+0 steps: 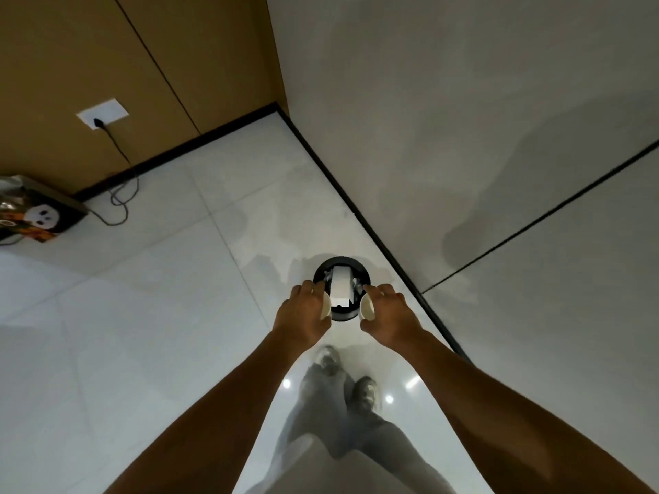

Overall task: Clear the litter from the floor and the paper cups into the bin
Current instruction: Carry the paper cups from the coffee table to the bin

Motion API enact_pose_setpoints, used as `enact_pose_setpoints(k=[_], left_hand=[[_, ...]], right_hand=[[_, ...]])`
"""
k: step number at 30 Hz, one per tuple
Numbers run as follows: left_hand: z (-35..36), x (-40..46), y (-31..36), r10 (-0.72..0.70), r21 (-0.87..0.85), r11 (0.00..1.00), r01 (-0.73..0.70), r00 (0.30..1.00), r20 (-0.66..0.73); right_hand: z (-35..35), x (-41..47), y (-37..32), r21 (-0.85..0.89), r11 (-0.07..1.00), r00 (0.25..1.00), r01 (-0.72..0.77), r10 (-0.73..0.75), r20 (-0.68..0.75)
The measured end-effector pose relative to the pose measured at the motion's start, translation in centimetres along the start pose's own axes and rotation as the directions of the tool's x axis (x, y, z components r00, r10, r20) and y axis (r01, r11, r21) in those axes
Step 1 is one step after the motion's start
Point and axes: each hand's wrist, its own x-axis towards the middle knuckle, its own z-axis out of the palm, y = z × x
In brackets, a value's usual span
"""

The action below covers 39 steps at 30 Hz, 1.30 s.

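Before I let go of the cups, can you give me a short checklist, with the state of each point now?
1. Left hand holds a cup: ok.
2. Right hand holds the other cup: ok.
3. Both cups are over the bin: not ok, they sit at its near rim, one on each side.
4. Bin mouth is free: not ok, a white box and other litter already stand in it.
5. Cups are empty: cannot tell, their insides are not clear.
6. Floor near the bin is free of litter: ok in the part that shows.
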Motion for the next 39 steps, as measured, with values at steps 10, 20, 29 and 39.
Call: enact_pose_setpoints(k=[10, 20, 29, 39], left_hand=[[2.1, 14.6, -4.3, -0.048, -0.058, 0.997, 0.053, 0.995, 0.091], [11.8, 26.8, -8.5, -0.054, -0.085, 0.994, 0.068, 0.985, 0.166], [20.8, 33.8, -10.5, -0.082, -0.092, 0.99, 0.103, 0.976, 0.202], [29.7, 39.2, -11.7, -0.171, -0.108, 0.978, 0.18, 0.982, 0.085]], right_hand=[[-0.2, 16.0, 0.4, 0.027, 0.999, 0.995, -0.017, 0.014, 0.104], [8.0, 29.8, 3.9, -0.007, 0.998, 0.971, -0.07, 0.069, 0.231], [13.9, 37.6, 8.8, -0.048, 0.995, 0.953, -0.088, 0.098, 0.286], [19.7, 44.3, 12.2, -0.1, 0.995, 0.969, 0.006, 0.019, 0.247]])
